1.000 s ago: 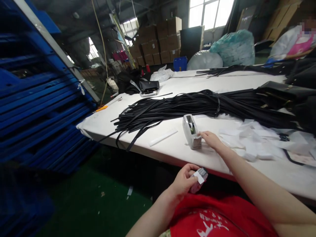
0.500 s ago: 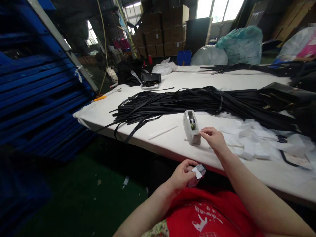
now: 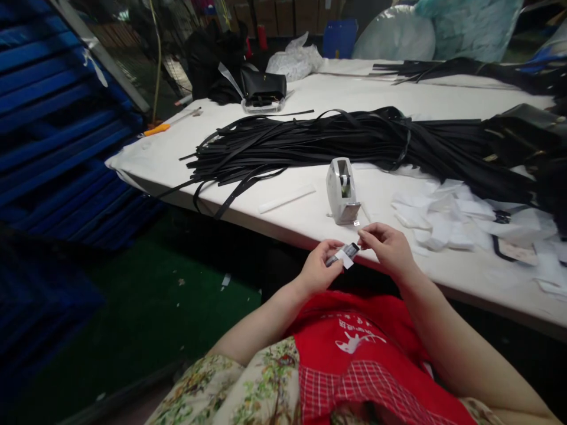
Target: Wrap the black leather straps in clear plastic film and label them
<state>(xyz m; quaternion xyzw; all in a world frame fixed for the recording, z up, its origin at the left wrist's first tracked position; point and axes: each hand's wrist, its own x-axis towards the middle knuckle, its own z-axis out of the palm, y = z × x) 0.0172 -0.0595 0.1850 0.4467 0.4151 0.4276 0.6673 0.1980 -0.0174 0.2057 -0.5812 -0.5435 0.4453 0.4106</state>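
Low in front of the table edge, my left hand [image 3: 319, 268] is closed around a small grey bundle [image 3: 335, 257] with a white paper slip [image 3: 346, 258] across it. My right hand [image 3: 386, 247] pinches thumb and forefinger together just right of the bundle. A small, glinting clear bit, apparently a strip of tape [image 3: 357, 223], shows by its fingertips. Just beyond, a pale grey tape dispenser [image 3: 335, 192] stands upright on the white-covered table [image 3: 305, 215], apart from both hands.
Across the table lies a long bundle of black straps [image 3: 301, 141]. White paper pieces [image 3: 443, 215] are heaped at the right, and a white strip [image 3: 287, 199] lies left of the dispenser. Farther back are a black bag [image 3: 263, 85] and an orange-handled tool [image 3: 157, 129]. Blue racks [image 3: 57, 124] stand at left.
My right hand has come away from the dispenser's cutting end, back toward my body, still pinching. My left hand has raised the bundle closer to it. The view has tilted downward.
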